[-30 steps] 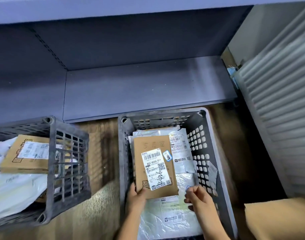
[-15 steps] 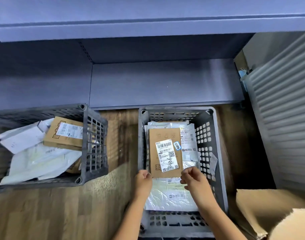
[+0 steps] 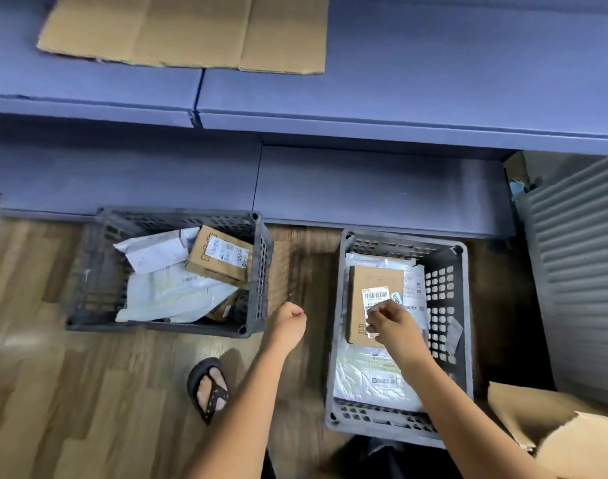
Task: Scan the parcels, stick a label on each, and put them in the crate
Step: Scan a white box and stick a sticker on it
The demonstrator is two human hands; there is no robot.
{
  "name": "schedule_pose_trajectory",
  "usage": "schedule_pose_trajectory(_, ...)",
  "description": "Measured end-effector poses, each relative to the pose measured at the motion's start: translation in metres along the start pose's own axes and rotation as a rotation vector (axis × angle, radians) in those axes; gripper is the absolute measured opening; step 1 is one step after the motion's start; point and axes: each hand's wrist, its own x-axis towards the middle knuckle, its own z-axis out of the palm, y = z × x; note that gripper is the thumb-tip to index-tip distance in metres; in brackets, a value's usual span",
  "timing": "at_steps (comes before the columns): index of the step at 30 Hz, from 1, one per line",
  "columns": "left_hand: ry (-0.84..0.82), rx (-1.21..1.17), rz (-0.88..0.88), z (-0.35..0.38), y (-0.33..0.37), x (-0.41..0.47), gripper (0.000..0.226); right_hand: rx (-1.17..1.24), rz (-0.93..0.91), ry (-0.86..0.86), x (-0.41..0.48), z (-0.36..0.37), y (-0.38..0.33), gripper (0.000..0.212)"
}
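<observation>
A grey right crate (image 3: 333,340) on the wooden floor holds white poly bags (image 3: 371,378) with a flat brown parcel (image 3: 371,278) on top. The parcel carries a white barcode label (image 3: 375,294) and a small blue sticker (image 3: 395,299). My right hand (image 3: 394,328) hovers over the parcel's near half with its fingers curled and nothing visible between them. My left hand (image 3: 290,323) is a loose fist over the floor between the two crates, holding nothing. The grey left crate (image 3: 261,271) holds a brown box (image 3: 219,255) and white mailers (image 3: 171,292).
Blue shelving (image 3: 364,188) runs behind both crates, with a flat cardboard sheet (image 3: 192,29) on its upper level. A ribbed grey shutter (image 3: 578,271) stands at the right. An open cardboard box (image 3: 554,426) sits at the bottom right. My sandalled foot (image 3: 211,388) is on the floor.
Both hands have let go of the brown parcel, which now lies in the right crate. The left hand moved left out of the crate. The view rose and pulled back.
</observation>
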Motion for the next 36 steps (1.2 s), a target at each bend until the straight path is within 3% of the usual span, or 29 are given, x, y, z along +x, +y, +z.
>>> schedule_pose_trajectory(8, -0.019, 0.094, -0.008, -0.154, -0.054, 0.051, 0.017, -0.061, 0.034, 0.028, 0.008, 0.148, -0.042, 0.013)
schedule_pose_trajectory(16, 0.088, 0.015, -0.093, -0.311, -0.108, 0.102, 0.010, -0.090, 0.041, -0.127, -0.006, 0.299, -0.087, 0.011)
schedule_pose_trajectory(23, 0.184, -0.032, -0.101, -0.345, -0.150, 0.162, 0.011, -0.149, 0.050, -0.153, 0.016, 0.343, -0.073, 0.010)
schedule_pose_trajectory(27, 0.262, 0.189, -0.014, -0.363, -0.158, 0.200, 0.035, -0.124, 0.065, -0.160, 0.034, 0.368, -0.063, 0.012)
schedule_pose_trajectory(33, 0.355, 0.583, 0.209, -0.377, -0.158, 0.249, 0.041, -0.212, 0.034, -0.290, 0.078, 0.416, -0.058, 0.011)
schedule_pose_trajectory(36, 0.369, 0.654, 0.268, -0.377, -0.160, 0.273, 0.047, -0.255, 0.016, -0.298, 0.100, 0.430, -0.052, 0.009)
